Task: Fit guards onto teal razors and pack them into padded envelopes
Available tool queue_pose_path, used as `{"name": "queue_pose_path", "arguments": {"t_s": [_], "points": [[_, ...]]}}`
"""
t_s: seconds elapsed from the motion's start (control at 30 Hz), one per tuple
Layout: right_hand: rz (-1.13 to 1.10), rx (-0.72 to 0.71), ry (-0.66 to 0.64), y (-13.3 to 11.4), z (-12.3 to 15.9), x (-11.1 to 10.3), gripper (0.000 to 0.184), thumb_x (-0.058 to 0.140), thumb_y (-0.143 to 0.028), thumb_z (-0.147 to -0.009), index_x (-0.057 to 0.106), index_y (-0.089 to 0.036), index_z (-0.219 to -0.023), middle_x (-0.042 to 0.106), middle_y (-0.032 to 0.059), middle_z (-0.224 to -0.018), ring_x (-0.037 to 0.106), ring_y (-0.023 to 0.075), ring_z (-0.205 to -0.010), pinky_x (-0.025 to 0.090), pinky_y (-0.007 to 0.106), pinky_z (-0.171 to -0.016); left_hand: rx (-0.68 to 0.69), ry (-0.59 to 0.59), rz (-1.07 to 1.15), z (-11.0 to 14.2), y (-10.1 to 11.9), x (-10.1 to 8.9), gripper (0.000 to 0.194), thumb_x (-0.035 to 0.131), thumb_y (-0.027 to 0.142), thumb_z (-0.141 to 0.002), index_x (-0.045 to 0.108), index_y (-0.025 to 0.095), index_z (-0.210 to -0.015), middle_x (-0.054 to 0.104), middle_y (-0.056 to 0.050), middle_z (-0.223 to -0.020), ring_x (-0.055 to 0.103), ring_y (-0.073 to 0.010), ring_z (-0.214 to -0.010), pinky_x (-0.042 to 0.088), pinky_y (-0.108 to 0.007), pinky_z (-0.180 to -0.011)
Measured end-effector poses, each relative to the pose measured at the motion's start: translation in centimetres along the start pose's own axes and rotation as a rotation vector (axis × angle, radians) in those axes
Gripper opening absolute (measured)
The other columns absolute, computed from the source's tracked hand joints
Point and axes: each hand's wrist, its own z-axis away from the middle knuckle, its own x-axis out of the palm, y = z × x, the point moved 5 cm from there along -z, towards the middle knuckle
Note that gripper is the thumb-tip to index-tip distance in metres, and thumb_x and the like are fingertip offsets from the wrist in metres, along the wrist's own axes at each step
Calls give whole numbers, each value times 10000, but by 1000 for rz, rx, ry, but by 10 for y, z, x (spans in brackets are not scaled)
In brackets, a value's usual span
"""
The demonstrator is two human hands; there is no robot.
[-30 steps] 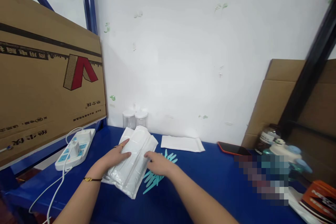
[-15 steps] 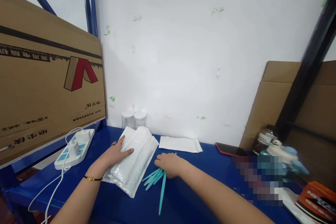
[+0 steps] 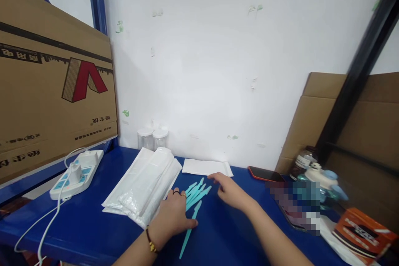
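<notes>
A bunch of slim teal sticks that look like eyebrow razors (image 3: 197, 193) lies on the blue tabletop, broader ends towards the back right. My left hand (image 3: 174, 216) is curled over their lower ends, hiding them. Its thumb lies across one separate razor (image 3: 185, 244) that points towards me. My right hand (image 3: 229, 191) is just right of the razor tips, index finger stretched out, holding nothing. Left of my hands rests a stack of white plastic packages (image 3: 146, 187), touched by neither hand as far as I see. A flat white packet (image 3: 205, 167) lies behind, by the wall.
Two clear jars with white lids (image 3: 152, 138) stand at the wall. A white power strip (image 3: 77, 176) with cables is at left, beside a big cardboard box (image 3: 56, 104). At right are a red-edged phone (image 3: 264, 173), a dark bottle (image 3: 303, 162) and an orange box (image 3: 363, 232).
My left hand has left the white packages and moved right onto the razors. My right hand has released the razors and shifted right. The razors now lie more closely gathered.
</notes>
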Motion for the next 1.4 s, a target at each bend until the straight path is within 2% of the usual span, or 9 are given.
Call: {"name": "queue_pose_path", "arguments": {"t_s": [0.13,0.37,0.47,0.53,0.63,0.7,0.93,1.23,1.4], "points": [[-41,138,41,29,23,2,523,409,-11,-654,532,-217,-1119,558,58,-1052,561,160,-856,445,280,-776,65,-32,-66,-16,25,8,547,590,330,-620,539,69,-1099,476,-231,-1163,422,-372,-1110,436,-476,-830],[54,55,-184,43,21,0,911,581,-60,-491,345,-260,-1348,267,82,-1423,267,262,-1284,288,356,-1016,317,-70,-107,-45,58,20,462,556,246,-635,524,149,-1086,484,-157,-1131,458,-313,-1065,469,-414,-787],[168,35,-266,45,7,1,871,633,-98,-476,405,-244,-1304,381,94,-1339,346,277,-1219,347,347,-944,409,-110,-66,-54,60,21,459,567,231,-625,528,174,-1079,489,-127,-1105,480,-272,-1030,447,-370,-832],[245,37,-285,46,0,3,677,627,-119,-508,517,-214,-1169,508,84,-1162,478,250,-1055,403,308,-819,441,-123,-32,-58,58,20,473,578,234,-614,525,185,-1081,497,-107,-1077,493,-252,-999,439,-344,-839],[334,22,-243,48,0,5,351,558,-112,-591,573,-187,-934,563,59,-949,528,205,-866,389,265,-677,480,-104,-9,-59,56,18,393,547,210,-624,550,192,-1017,524,-83,-988,502,-235,-951,429,-321,-828],[354,18,-200,52,8,4,278,504,-73,-621,556,-186,-869,566,54,-905,519,194,-850,365,254,-654,497,-76,-2,-58,56,19,358,505,184,-649,562,196,-1003,534,-79,-965,494,-230,-963,411,-316,-844],[188,127,-104,69,47,-20,237,461,-37,-647,505,-193,-821,558,24,-862,500,158,-789,343,231,-652,498,-76,-8,-64,57,25,457,456,205,-717,521,231,-1168,507,-82,-1103,448,-237,-1060,383,-320,-884],[69,206,-106,84,60,-33,98,430,-146,-816,507,-204,-835,589,16,-822,524,154,-727,351,243,-641,506,-65,70,-66,55,26,455,471,252,-748,497,259,-1202,514,-68,-1114,460,-230,-1068,366,-334,-916],[100,257,139,86,64,-63,147,367,-218,-884,513,-200,-871,577,34,-835,533,171,-757,382,269,-690,442,154,172,-70,53,8,638,492,443,-792,297,241,-1364,369,-100,-1328,328,-274,-1225,276,-401,-1025]]}}
